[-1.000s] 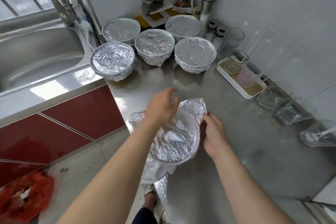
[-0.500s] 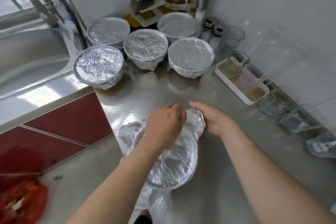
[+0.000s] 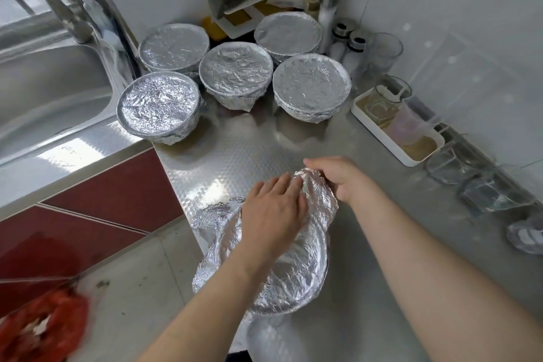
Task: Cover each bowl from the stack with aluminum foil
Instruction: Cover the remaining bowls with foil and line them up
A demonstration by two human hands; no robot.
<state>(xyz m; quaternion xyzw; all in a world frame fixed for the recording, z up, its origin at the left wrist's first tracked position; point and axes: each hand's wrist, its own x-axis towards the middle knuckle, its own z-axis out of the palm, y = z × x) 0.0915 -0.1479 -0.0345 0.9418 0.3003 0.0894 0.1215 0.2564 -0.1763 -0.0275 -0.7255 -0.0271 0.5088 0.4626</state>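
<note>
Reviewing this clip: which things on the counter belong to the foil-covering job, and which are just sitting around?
Part of the job:
- bowl being wrapped
- its foil sheet
- left hand, right hand
- five foil-covered bowls at the back

Just lying about:
- white tray
- empty glasses
- shakers
- corner shelf
- sink

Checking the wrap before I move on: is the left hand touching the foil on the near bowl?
Touching. The head view shows the left hand lying flat on the foil, with its fingertips pressed against the bunched far edge.
</note>
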